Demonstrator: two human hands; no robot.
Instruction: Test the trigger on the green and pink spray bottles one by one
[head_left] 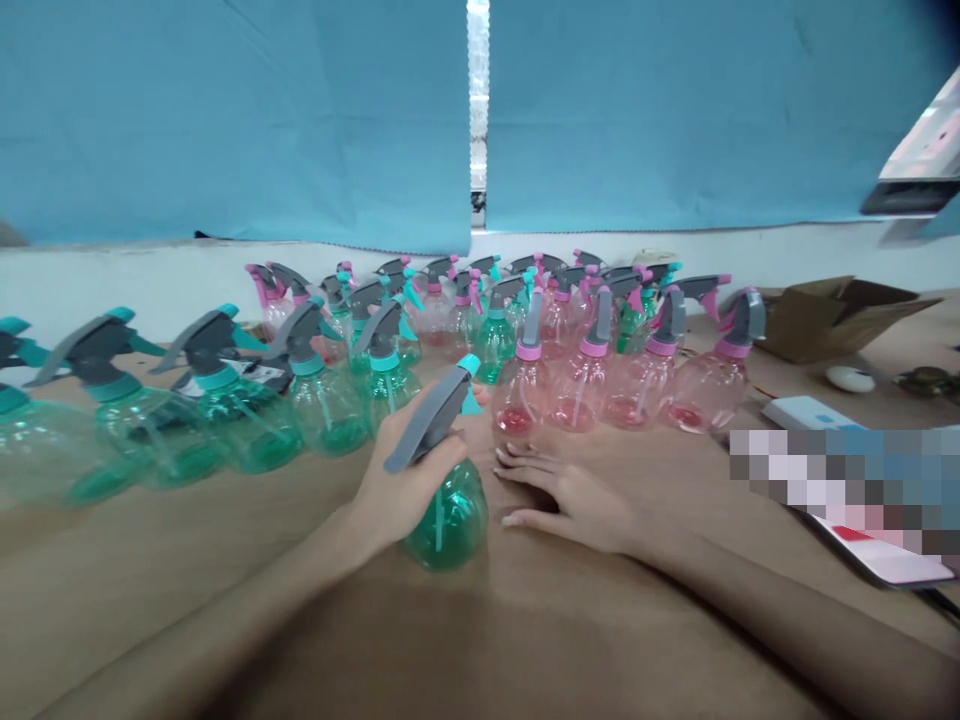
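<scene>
My left hand (405, 480) is wrapped round the neck of a green spray bottle (448, 525) with a grey and teal trigger head. This bottle stands near the middle of the table, slightly tilted or upright; I cannot tell which. To its right, my right hand (574, 500) rests on the tabletop with fingers stretched out and holds nothing. Just beyond those fingertips is a pink spray bottle (519, 395), the leftmost of a front row of pink ones. A row of green spray bottles (251, 425) runs off to the left.
Behind the front rows stand several more pink and green bottles (495, 340). At the right are an open cardboard box (825, 325), a white mouse (850, 379) and a phone-like device (885, 560) with a blurred screen. Blue cloth (240, 120) hangs over the wall behind.
</scene>
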